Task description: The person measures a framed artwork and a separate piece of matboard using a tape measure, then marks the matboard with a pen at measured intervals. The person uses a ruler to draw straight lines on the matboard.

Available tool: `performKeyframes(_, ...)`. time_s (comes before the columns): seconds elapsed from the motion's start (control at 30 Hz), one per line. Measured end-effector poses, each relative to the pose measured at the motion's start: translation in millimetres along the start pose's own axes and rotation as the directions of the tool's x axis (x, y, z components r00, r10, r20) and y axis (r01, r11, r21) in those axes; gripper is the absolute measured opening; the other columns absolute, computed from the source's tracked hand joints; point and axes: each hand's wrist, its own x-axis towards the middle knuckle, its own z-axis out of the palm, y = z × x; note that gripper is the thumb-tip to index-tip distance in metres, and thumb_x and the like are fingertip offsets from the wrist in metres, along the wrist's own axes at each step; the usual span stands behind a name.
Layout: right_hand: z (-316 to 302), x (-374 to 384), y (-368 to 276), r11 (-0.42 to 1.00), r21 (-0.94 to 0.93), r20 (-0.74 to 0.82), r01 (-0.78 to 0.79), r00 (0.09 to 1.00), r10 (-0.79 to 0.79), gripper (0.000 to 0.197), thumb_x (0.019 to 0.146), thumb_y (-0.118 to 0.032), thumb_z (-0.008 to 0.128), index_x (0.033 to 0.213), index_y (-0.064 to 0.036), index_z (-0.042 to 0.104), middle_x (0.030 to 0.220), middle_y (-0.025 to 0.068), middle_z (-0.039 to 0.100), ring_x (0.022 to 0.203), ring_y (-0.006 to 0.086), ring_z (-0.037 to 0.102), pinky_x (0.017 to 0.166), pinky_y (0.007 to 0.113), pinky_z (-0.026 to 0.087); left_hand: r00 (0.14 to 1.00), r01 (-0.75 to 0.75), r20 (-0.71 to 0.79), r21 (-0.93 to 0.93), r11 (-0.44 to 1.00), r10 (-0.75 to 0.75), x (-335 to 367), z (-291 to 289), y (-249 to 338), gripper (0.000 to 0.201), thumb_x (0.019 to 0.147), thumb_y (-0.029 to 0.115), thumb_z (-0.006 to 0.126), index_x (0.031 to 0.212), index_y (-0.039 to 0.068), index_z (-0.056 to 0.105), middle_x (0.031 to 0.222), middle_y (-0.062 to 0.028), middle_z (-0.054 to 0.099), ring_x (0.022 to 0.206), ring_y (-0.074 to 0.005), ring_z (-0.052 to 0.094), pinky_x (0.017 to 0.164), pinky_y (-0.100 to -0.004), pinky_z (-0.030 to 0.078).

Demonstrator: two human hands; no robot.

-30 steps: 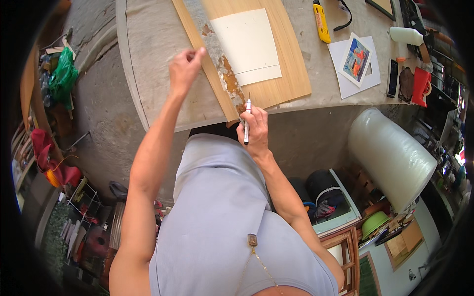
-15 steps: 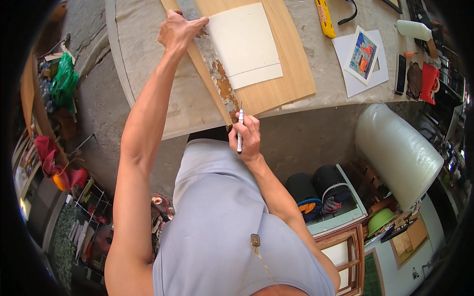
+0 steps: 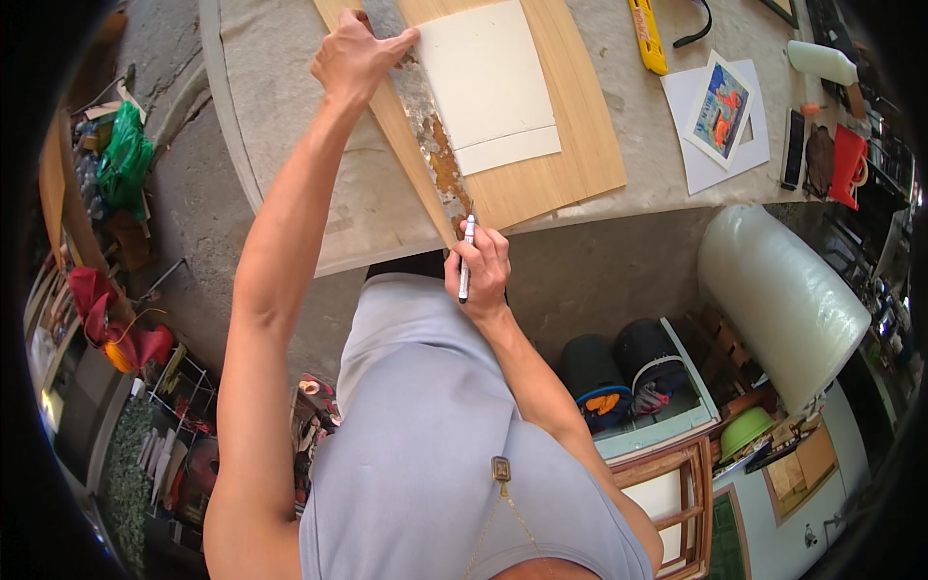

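Note:
My left hand (image 3: 360,60) presses on a worn, rust-stained metal strip (image 3: 425,118), its fingers curled over the strip and its thumb stretched to the right. The strip lies lengthwise on a pale wooden board (image 3: 585,126), whose left part shows as a narrow band beside it. My right hand (image 3: 486,263) grips a white marker (image 3: 466,259) with a dark end, near the strip's close end at the board's edge. The marker's thin tip points away from me, beside the strip. On the board lies a white rectangular sheet (image 3: 488,82) with a line near its lower edge.
A cloth-covered table (image 3: 319,208) bears the board. To the right are a yellow cutter (image 3: 648,37), a colourful picture card (image 3: 720,108) on white card, a white bottle (image 3: 822,62) and a red tool (image 3: 847,166). Below stand a bubble-wrap roll (image 3: 778,300) and dark buckets (image 3: 592,372).
The marker in my right hand has shifted slightly left and tilted a little. My left hand stays on the strip. The whole view has moved slightly.

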Motion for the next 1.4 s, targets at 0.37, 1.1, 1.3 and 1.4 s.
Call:
performKeyframes(0.37, -3.3, 1.1, -3.1, 0.999, 0.029, -0.016, -0.039, 0.999, 0.039, 0.039, 0.065, 0.008, 0.069, 0.100, -0.0087, 0.059, 0.112, 0.0128, 0.065, 0.096, 0.0346, 0.057, 0.081, 0.042, 0.052, 0.736, -0.622, -0.146, 0.240, 0.745, 0.662, -0.5, 15.7, 1.4, 0.093, 0.060, 0.052, 0.087, 0.142, 0.023, 0.054, 0.151, -0.0163, 0.041, 0.143, -0.0396, 0.029, 0.118, -0.0552, 0.022)
performKeyframes(1.1, -22.7, 28.2, -6.9, 0.974, -0.221, 0.000, -0.046, 0.999, 0.048, 0.030, 0.073, -0.011, 0.078, 0.097, -0.0146, 0.061, 0.109, 0.0076, 0.066, 0.104, 0.0298, 0.059, 0.090, 0.044, 0.037, 0.957, -0.099, -0.265, 0.091, 0.991, 0.120, 12.3, 20.6, -7.0, 0.100, 0.066, 0.059, 0.083, 0.135, -0.006, 0.051, 0.124, -0.0220, 0.055, 0.114, -0.0353, 0.056, 0.095, -0.0483, 0.046)
performKeyframes(1.3, -6.8, 46.5, 7.8, 0.988, -0.151, 0.005, 0.007, 1.000, -0.006, 0.033, 0.072, -0.011, 0.079, 0.099, -0.0152, 0.060, 0.116, 0.0088, 0.067, 0.112, 0.0290, 0.059, 0.088, 0.043, 0.036, 0.970, -0.086, -0.236, -0.119, 0.989, 0.056, 23.6, 16.1, -6.3, 0.077, 0.062, 0.040, 0.088, 0.118, -0.007, 0.062, 0.098, -0.0131, 0.065, 0.088, -0.0229, 0.064, 0.078, -0.0370, 0.054)
performKeyframes(1.4, -8.1, 47.7, 11.3, 0.990, -0.143, 0.020, 0.011, 1.000, -0.008, 0.033, 0.071, -0.011, 0.077, 0.099, -0.0149, 0.060, 0.117, 0.0091, 0.068, 0.113, 0.0284, 0.060, 0.088, 0.042, 0.037, 0.971, -0.058, -0.240, -0.189, 0.980, 0.011, 21.5, 13.5, -4.0, 0.078, 0.060, 0.039, 0.090, 0.117, -0.006, 0.062, 0.094, -0.0106, 0.065, 0.086, -0.0210, 0.063, 0.077, -0.0351, 0.053)
